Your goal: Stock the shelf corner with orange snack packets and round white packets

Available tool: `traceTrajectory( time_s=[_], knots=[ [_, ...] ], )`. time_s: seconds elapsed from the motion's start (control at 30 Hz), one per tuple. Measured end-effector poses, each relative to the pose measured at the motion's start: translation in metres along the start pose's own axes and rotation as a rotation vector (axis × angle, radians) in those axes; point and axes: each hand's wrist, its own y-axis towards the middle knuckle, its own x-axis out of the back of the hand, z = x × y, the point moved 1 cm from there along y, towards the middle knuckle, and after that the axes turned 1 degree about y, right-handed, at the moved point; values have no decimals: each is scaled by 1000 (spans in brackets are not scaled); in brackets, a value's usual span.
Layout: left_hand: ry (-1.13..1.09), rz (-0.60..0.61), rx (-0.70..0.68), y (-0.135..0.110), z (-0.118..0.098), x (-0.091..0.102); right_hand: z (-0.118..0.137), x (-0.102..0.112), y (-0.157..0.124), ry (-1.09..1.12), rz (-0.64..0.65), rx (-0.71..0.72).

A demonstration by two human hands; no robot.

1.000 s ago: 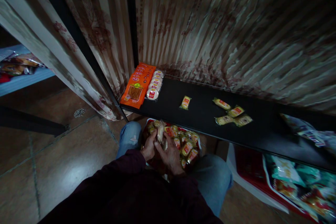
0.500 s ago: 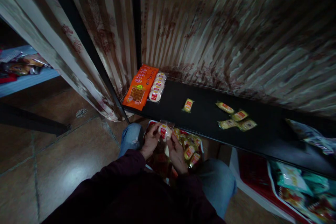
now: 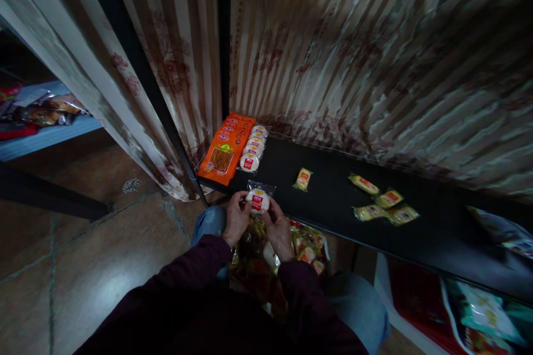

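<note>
Between my left hand [image 3: 237,218] and my right hand [image 3: 278,228] is a round white cracker in a clear wrapper [image 3: 257,200] with a red label. Both hands pinch it by its sides, close to the front edge of the black shelf [image 3: 278,177]. On the shelf's left end lies an overlapping row of similar wrapped white crackers [image 3: 253,148], beside orange snack bags [image 3: 226,150]. Below my hands, between my knees, a basket [image 3: 328,255] holds several yellow-wrapped snacks [image 3: 307,244] and another white piece, partly hidden by my right arm.
One small yellow packet [image 3: 303,179] lies mid-shelf, and several more yellow packets [image 3: 388,198] lie farther right. A shiny bag [image 3: 502,230] sits at the right end. Under the shelf, a bin holds green bags [image 3: 485,308]. A dark post [image 3: 141,77] and curtain [image 3: 291,39] border the shelf.
Both hands have raised the wrapped cracker from over the basket toward the shelf edge and turned its label to face me. The view has shifted slightly.
</note>
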Motion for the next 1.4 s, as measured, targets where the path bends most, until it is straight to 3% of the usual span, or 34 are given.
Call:
traceTrajectory(
  time_s=[0.27, 0.47, 0.7, 1.13, 1.4],
  knots=[
    [251, -94, -152, 29, -9, 2, -8, -18, 39, -86, -7, 93],
    [345, -79, -177, 42, -14, 1, -7, -31, 61, -114, -37, 112],
    [413, -19, -199, 50, -5, -5, -4, -40, 88, -182, -24, 135],
    [427, 36, -286, 60, 6, -9, 2, -50, 104, -284, -62, 178],
    [515, 81, -354, 63, 13, -10, 7, -49, 102, -535, -89, 221]
  ],
)
